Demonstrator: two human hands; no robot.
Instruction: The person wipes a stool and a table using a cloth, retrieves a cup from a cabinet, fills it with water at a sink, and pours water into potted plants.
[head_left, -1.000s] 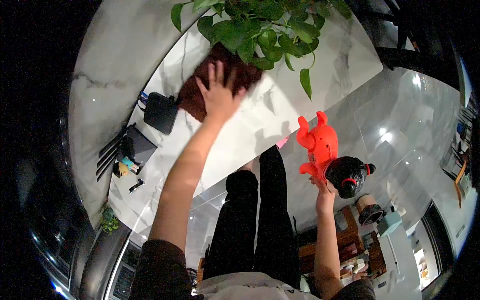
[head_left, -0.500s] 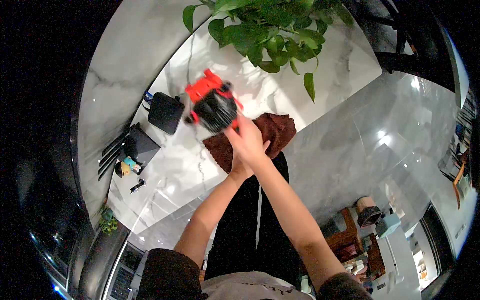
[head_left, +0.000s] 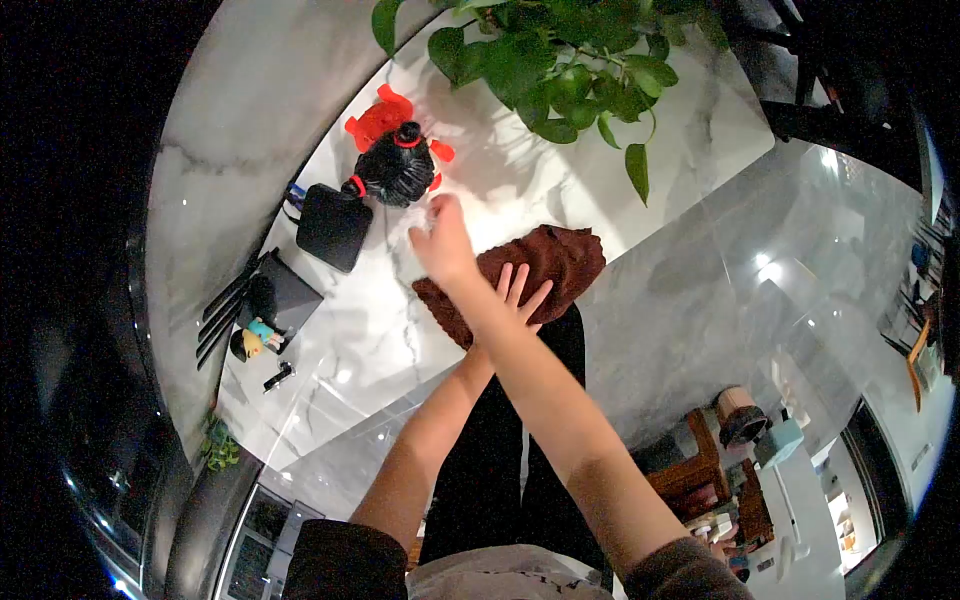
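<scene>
A brown cloth [head_left: 555, 262] lies bunched at the near edge of the white marbled table [head_left: 360, 310]. My left hand [head_left: 515, 300] rests on it with the fingers spread. My right hand [head_left: 443, 240] crosses over my left forearm and is above the table, thumb and fingers apart, with nothing in it. Just beyond its fingertips, the red figure [head_left: 378, 127] with black hair [head_left: 397, 170] in two red-tied buns rests on the table, its hair side towards me.
A black box-like device [head_left: 333, 228] lies left of the figure. Further down are a dark stand [head_left: 290, 295], a small doll [head_left: 258, 338] and a small black object [head_left: 279, 377]. Green leaves [head_left: 560, 70] hang over the table's far side.
The red figure went from my right hand, out at the right, over to the table's far left, and the hand let go. My left hand brought the cloth from the far side to the near edge.
</scene>
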